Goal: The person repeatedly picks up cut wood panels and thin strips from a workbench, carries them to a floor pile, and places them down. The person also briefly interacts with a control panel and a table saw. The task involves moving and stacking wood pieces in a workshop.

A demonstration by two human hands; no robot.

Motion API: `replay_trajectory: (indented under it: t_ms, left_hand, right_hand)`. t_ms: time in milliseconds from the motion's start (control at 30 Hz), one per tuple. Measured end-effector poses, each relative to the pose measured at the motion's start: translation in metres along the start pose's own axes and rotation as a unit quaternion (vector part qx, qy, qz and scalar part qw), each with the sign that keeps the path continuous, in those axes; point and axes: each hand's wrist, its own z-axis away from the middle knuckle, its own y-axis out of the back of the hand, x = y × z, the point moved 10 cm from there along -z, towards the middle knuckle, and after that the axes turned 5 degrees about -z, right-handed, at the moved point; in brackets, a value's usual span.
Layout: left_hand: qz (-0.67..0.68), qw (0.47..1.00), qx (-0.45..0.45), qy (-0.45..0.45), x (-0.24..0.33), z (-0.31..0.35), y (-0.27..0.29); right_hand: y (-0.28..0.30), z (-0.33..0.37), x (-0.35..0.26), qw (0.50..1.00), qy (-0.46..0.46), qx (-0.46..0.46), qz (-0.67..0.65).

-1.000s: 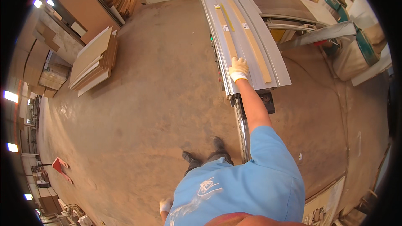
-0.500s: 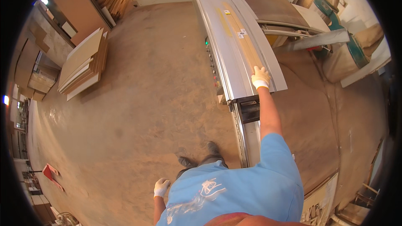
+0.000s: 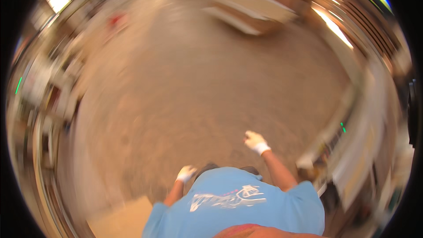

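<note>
My right hand [image 3: 255, 142], in a pale work glove with a white cuff, hangs in the air over the brown floor in front of me. Its fingers look loosely bent and a little apart, and no object shows in them. My left hand [image 3: 187, 173], gloved the same way, is low beside my blue shirt [image 3: 233, 202]. Its fingers point inward, somewhat blurred, with nothing visible in their grasp. Neither hand touches anything. To the right of my right arm stands the long pale machine table [image 3: 359, 145], smeared by motion.
A stack of boards [image 3: 251, 6] lies at the far side of the dusty floor [image 3: 189, 79]. A blurred red object [image 3: 116, 21] is at the far left. Close by at lower left is a flat tan panel [image 3: 121, 220]. Blurred equipment lines the left edge.
My right hand has come off the wood strip on the machine table. The view has swung left, so the machine now sits at the right and the board stack farther right.
</note>
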Motion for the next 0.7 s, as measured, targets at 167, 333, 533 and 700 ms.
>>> replay_trajectory:
  t_ms: [167,333,533,700]
  left_hand:
    - [0.446,0.882,0.055,-0.138,0.0,-0.086,0.201]
    - [0.652,0.752,0.009,-0.095,0.02,-0.154,0.371]
    - [0.737,0.614,0.055,-0.277,-0.063,-0.152,0.409]
    - [0.378,0.697,0.472,0.387,-0.328,-0.046,0.282]
  right_hand:
    - [-0.178,-0.112,-0.36,0.884,0.291,-0.364,0.043]
    - [-0.208,-0.311,-0.501,0.78,0.202,-0.494,-0.328]
    - [-0.096,-0.517,-0.431,0.955,0.281,0.008,0.092]
    - [-0.156,-0.614,-0.514,0.951,0.195,-0.164,0.176]
